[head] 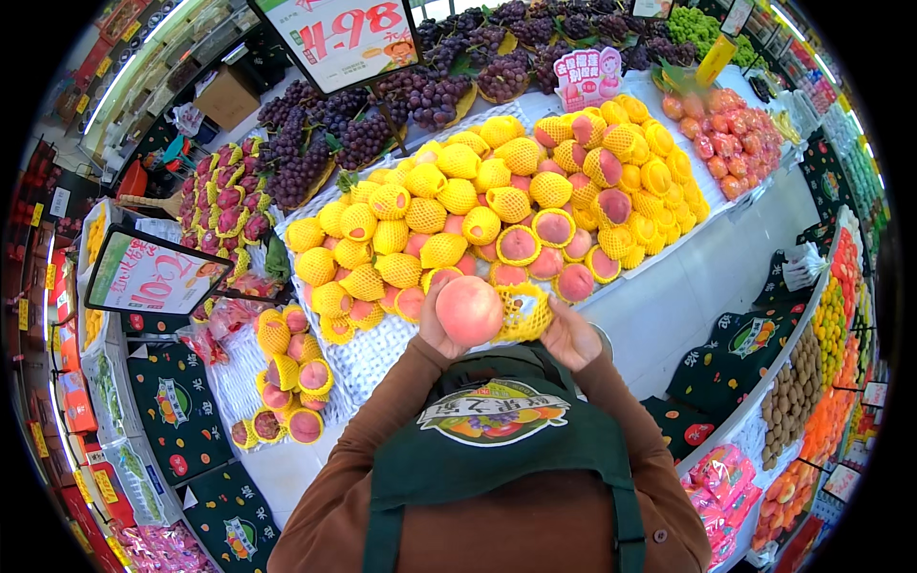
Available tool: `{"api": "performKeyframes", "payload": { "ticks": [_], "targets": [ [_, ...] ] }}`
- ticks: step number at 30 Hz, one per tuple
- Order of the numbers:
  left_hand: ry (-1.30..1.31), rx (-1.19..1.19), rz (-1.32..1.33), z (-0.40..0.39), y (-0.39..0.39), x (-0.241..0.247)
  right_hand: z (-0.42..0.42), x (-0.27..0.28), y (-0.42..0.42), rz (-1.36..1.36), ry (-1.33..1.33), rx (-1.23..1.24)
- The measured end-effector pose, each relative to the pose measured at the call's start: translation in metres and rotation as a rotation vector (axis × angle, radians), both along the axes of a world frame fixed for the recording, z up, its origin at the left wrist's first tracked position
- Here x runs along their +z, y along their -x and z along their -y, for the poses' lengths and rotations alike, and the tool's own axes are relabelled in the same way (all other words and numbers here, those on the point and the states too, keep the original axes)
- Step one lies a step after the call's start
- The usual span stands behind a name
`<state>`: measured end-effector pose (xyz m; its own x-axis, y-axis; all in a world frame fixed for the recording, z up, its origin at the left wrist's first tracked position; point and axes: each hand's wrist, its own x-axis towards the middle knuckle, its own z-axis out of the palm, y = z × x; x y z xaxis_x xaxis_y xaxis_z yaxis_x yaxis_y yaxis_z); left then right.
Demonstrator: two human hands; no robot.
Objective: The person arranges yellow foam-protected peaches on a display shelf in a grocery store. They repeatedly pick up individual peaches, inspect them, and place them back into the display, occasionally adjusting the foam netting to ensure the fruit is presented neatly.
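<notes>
A large pink peach without a net rests in my left hand, its skin facing up at the camera. My right hand grips the edge of a yellow foam net sleeve, which hangs stretched beside the peach. Right in front of both hands lies a wide heap of peaches, many wrapped in the same yellow nets. Along the heap's near side, several peaches show bare pink tops above their nets. White padded lining covers the display under the fruit.
Purple grapes line the back, with dragon fruit at the left. Price signs on stands rise over the display. A smaller peach group lies front left. Wrapped red fruit sits back right; kiwifruit fills part of the right-hand stand.
</notes>
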<state>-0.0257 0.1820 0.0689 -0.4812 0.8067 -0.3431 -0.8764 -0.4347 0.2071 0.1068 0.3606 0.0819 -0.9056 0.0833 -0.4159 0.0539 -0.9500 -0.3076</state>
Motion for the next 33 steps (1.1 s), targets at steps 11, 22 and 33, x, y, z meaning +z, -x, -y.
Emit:
{"api": "performKeyframes", "payload": {
  "ticks": [11,22,33],
  "targets": [
    [-0.084,0.098,0.077,0.021,0.001,-0.020,0.032,0.008,0.007,-0.221,-0.137,0.045],
    [-0.048,0.144,0.084,0.037,-0.005,0.000,0.027,-0.024,0.063,0.006,-1.690,0.289],
    [0.198,0.135,-0.014,0.049,0.007,0.021,0.073,0.003,0.069,-0.249,-0.969,0.425]
  ]
}}
